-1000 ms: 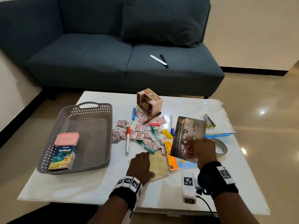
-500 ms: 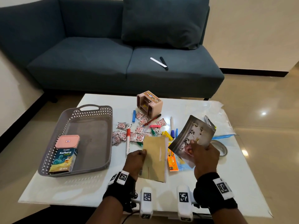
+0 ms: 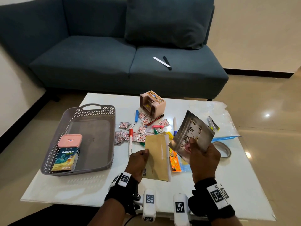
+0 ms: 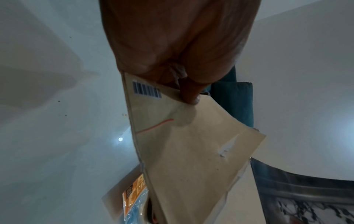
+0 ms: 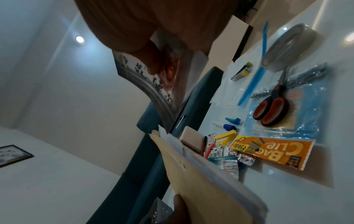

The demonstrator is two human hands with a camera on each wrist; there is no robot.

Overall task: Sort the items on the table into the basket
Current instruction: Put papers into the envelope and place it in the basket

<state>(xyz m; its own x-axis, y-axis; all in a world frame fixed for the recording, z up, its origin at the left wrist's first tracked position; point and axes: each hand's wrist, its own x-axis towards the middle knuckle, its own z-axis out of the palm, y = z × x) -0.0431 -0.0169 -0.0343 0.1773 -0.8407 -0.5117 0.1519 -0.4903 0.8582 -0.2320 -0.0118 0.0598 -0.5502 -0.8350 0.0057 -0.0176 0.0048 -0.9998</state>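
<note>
My left hand (image 3: 139, 158) pinches a brown envelope (image 3: 157, 158) by its left edge, lifted above the table's front middle; the left wrist view shows the thumb on the brown envelope (image 4: 193, 144) near its barcode. Beside it, my right hand (image 3: 202, 158) grips a silver patterned pouch (image 3: 193, 135), tilted and raised; the same pouch (image 5: 153, 84) curves under the thumb in the right wrist view. The grey basket (image 3: 65, 116) sits at the left of the table, holding a pink-lidded box (image 3: 69, 141) and a Koflet-H carton (image 3: 66, 159).
Small sachets (image 3: 141, 129), markers (image 3: 130, 141), clips and a pink organiser (image 3: 152, 103) lie mid-table. An orange bag-clip pack (image 3: 175, 162), tape roll (image 3: 224, 149), stapler (image 3: 212, 123) and scissors (image 5: 272, 104) on a plastic bag are at the right. A blue sofa (image 3: 114, 54) stands behind.
My left hand picked the brown envelope up off the table and raised it. My right hand tilted the pouch and brought it closer to me.
</note>
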